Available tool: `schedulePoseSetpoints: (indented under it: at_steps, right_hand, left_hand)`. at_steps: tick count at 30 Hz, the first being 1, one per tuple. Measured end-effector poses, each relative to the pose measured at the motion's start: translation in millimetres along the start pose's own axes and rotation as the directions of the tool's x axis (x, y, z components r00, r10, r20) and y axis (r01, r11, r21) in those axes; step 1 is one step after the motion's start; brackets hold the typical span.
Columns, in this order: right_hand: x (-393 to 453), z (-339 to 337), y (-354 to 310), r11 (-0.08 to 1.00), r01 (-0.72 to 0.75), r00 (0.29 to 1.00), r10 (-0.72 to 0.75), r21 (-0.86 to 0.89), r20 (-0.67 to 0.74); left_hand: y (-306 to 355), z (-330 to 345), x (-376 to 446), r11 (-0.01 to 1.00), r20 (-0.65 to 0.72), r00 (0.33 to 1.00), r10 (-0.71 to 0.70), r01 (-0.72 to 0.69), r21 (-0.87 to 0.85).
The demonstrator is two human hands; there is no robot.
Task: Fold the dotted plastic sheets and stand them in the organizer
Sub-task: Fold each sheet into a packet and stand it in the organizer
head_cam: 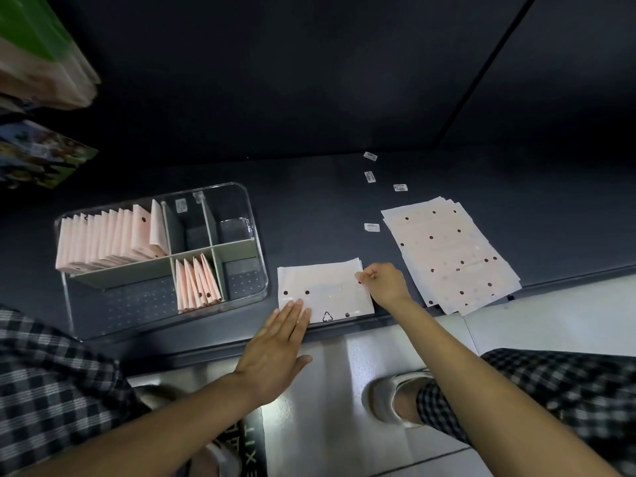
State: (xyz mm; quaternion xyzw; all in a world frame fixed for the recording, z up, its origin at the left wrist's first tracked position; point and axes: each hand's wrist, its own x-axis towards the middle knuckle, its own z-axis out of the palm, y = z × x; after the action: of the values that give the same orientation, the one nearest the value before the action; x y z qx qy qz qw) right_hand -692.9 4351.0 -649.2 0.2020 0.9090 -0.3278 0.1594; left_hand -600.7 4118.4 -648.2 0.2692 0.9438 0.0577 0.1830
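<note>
At the far left of the dark grey counter (309, 208) stood the clear plastic organizer with grey dividers (241, 197). Its rear left compartment held a long row of folded pink dotted sheets (106, 235) standing on edge; the front middle compartment held a shorter row of folded pink sheets (197, 282), also upright. The remaining compartments showed only their floors.

Just right of the organizer, at the counter's near edge, lay the half-folded pink dotted plastic sheet (323, 287) — a recycling triangle printed near its front edge. My left hand (275, 352) lay flat, fingers straight and together, the fingertips pressing the sheet's near left corner. My right hand (383, 282) was curled at the sheet's right edge, thumb and fingers pinching that edge.

Further right, apart from the working sheet, sat the fanned stack of flat pink dotted sheets (447, 253) — unfolded. Four small white labels (371, 227) lay scattered on the counter behind and beside it.
</note>
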Motion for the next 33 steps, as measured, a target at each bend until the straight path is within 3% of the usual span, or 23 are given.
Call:
schedulePoseSetpoints:
  at_steps: [5, 7, 8, 10, 12, 14, 15, 19, 24, 29, 33]
  right_hand:
    - [-4, -2, -4, 1.000, -0.008, 1.000, 0.008, 0.004, 0.006]
    - [-16, -2, -5, 0.999, 0.036, 0.996, -0.038, -0.034, -0.074]
    - [-26, -1, -5, 0.986, 0.114, 0.978, -0.132, -0.118, -0.161]
    - [-48, 5, -1, 0.859, 0.388, 0.843, -0.478, -0.336, -0.248]
    - [-67, 16, 4, 0.589, 0.649, 0.631, -0.770, -0.482, -0.091]
    - [-78, 31, 14, 0.336, 0.761, 0.481, -0.867, -0.556, 0.134]
    - [-82, 37, 20, 0.271, 0.775, 0.460, -0.862, -0.570, 0.215]
    - [-76, 22, 53, 0.235, 0.738, 0.520, -0.795, -0.633, 0.311]
    - [-68, -14, 79, 0.270, 0.686, 0.586, -0.755, -0.676, 0.293]
    - [-63, -9, 57, 0.408, 0.694, 0.530, -0.847, -0.593, 0.038]
    - [-56, -5, 48, 0.408, 0.720, 0.512, -0.859, -0.561, 0.033]
  left_hand:
    - [-5, -1, 0, 0.995, 0.057, 0.997, 0.055, -0.059, 0.084]
    - [-5, -2, 1, 0.992, 0.065, 0.996, 0.065, -0.071, 0.107]
    - [-6, -2, 1, 0.989, 0.070, 0.995, 0.067, -0.075, 0.124]
    - [-5, -2, 2, 0.986, 0.080, 0.995, 0.065, -0.077, 0.151]
    - [-6, -2, 2, 0.983, 0.081, 0.995, 0.064, -0.077, 0.165]
    - [-7, -2, 3, 0.982, 0.077, 0.995, 0.067, -0.080, 0.171]
    - [-7, -3, 4, 0.982, 0.075, 0.995, 0.071, -0.083, 0.170]
    - [-9, -4, 5, 0.982, 0.069, 0.994, 0.085, -0.095, 0.162]
    - [-13, -2, 6, 0.982, 0.040, 0.994, 0.105, -0.110, 0.155]
    - [-18, -5, 10, 0.990, -0.016, 0.994, 0.110, -0.108, 0.095]
    - [-20, -10, 14, 0.992, -0.024, 0.994, 0.108, -0.106, 0.070]
